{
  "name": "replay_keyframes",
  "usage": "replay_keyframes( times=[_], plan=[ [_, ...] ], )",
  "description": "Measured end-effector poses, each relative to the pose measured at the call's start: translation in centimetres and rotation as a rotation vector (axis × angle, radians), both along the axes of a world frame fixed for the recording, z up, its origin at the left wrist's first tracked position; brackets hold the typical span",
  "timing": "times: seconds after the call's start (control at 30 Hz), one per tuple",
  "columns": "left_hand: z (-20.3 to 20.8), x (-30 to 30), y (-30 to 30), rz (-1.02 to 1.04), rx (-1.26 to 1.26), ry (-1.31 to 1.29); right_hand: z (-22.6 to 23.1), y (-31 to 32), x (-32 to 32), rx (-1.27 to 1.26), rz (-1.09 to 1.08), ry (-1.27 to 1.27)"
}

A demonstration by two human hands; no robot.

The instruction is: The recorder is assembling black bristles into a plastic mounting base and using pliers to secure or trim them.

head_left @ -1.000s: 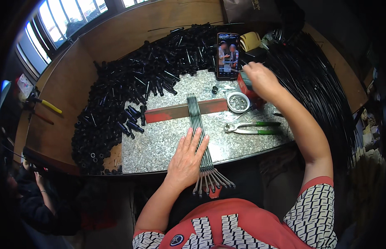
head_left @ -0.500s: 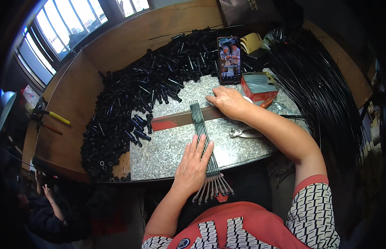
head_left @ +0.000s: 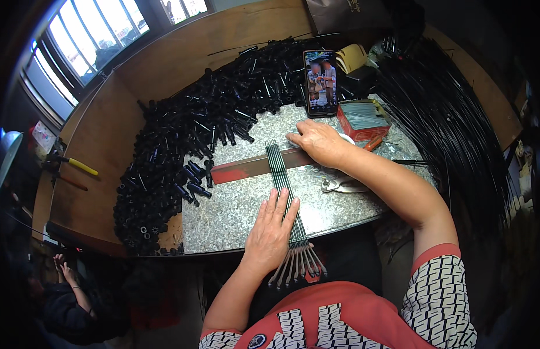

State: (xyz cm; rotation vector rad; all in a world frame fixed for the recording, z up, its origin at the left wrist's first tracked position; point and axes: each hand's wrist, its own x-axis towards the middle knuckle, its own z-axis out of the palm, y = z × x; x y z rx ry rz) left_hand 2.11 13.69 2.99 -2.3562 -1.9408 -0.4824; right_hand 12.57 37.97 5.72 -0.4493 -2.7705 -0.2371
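Note:
A flat row of several thin dark rods (head_left: 276,166) lies across a long brown-and-red bar (head_left: 241,171) on the speckled stone slab (head_left: 223,221). Their silvery, dark-tipped ends fan out past the slab's near edge. My left hand (head_left: 270,230) rests flat on the near part of the rods, fingers stretched out. Farther off, my right hand (head_left: 319,142) is over the right part of the bar with its fingers bent inward; what they hold, if anything, is hidden. A round white thing (head_left: 347,138) shows beside its wrist. Pincers (head_left: 342,185) lie under my right forearm.
Black tubular parts (head_left: 165,157) are heaped left and behind. A phone (head_left: 320,84) stands at the back, beside a red box (head_left: 364,116) of thin grey pins. Long black rods (head_left: 450,110) pile at right. A wooden wall (head_left: 90,180) borders the left. Another person's hands (head_left: 63,267) show lower left.
My hands and the rods stay almost where they were. The phone's picture has changed, and the other person's hands at lower left have come closer together.

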Motion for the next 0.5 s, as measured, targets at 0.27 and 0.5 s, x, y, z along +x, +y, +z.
replay_keyframes(
  times=[0.27, 0.5],
  plan=[
    [-0.07, 0.01, 0.02, -0.005, 0.008, -0.006, -0.22, 0.35, -0.02, 0.013, 0.02, 0.016],
    [-0.03, -0.01, -0.04, -0.002, 0.003, -0.003, -0.39, 0.37, -0.14, -0.003, 0.059, 0.079]
  ],
)
